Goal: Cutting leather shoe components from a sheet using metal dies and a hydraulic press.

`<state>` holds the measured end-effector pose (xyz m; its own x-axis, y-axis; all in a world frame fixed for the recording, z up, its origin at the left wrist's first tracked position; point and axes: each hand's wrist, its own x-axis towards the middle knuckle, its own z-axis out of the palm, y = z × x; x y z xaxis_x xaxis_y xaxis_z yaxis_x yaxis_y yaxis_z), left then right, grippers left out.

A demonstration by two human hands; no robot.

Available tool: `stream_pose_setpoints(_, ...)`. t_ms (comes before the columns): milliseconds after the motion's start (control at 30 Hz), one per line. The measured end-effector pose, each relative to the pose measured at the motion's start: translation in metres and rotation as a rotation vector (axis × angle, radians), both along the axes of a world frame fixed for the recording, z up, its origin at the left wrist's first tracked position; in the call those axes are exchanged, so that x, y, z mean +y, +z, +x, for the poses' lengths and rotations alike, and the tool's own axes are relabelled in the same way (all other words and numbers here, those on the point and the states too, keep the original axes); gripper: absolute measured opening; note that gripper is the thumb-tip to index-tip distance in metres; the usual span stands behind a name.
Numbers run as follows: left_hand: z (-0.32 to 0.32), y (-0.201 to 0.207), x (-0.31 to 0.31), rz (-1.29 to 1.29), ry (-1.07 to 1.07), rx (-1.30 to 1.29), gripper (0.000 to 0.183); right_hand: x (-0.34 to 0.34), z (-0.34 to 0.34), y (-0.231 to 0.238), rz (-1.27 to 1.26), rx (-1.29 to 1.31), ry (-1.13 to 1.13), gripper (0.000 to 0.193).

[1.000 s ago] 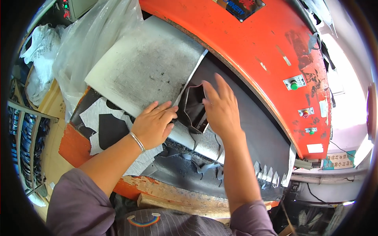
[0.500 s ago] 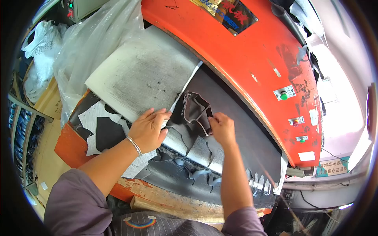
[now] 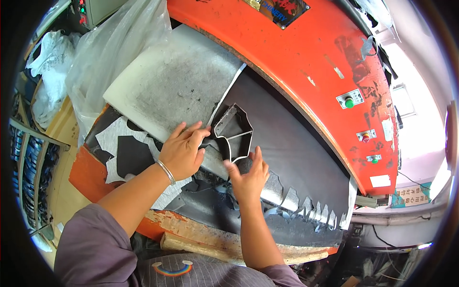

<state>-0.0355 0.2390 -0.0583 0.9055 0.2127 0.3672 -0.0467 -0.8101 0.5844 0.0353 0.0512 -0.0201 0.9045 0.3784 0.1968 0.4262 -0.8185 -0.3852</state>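
A metal cutting die (image 3: 239,135), a thin-walled angular outline with a crossbar, lies on a dark sheet of material (image 3: 299,143). My left hand (image 3: 184,152), with a silver bangle on the wrist, has its fingers spread. Its fingertips are at the corner of a worn white board (image 3: 177,81), just left of the die. At the die's near end is my right hand (image 3: 249,181), open, thumb and fingers apart on either side of that end. Whether they touch it I cannot tell. Ragged cut-out edges (image 3: 306,205) run along the sheet's near side.
An orange machine beam (image 3: 296,71) with push buttons (image 3: 349,102) spans the far side. Clear plastic sheeting (image 3: 114,62) hangs at the left. Pale scraps and a black cut piece (image 3: 133,160) lie left of my left hand. A worn wooden edge (image 3: 229,244) runs along the front.
The die has turned and now lies on the sheet, its outline facing up. My right hand has let go of its right side and moved down and left to its near end.
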Motion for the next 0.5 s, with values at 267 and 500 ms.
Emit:
stream_pose_setpoints(267,-0.004,0.0,-0.005,-0.086,-0.063,0.003,0.038,-0.017,-0.002,-0.021,-0.02,-0.079,0.06,0.08)
stream_pose_setpoints(500,0.0,0.006,0.004,-0.277,0.036,-0.153,0.04,-0.009,-0.005,-0.021,-0.028,-0.095,0.054,0.08)
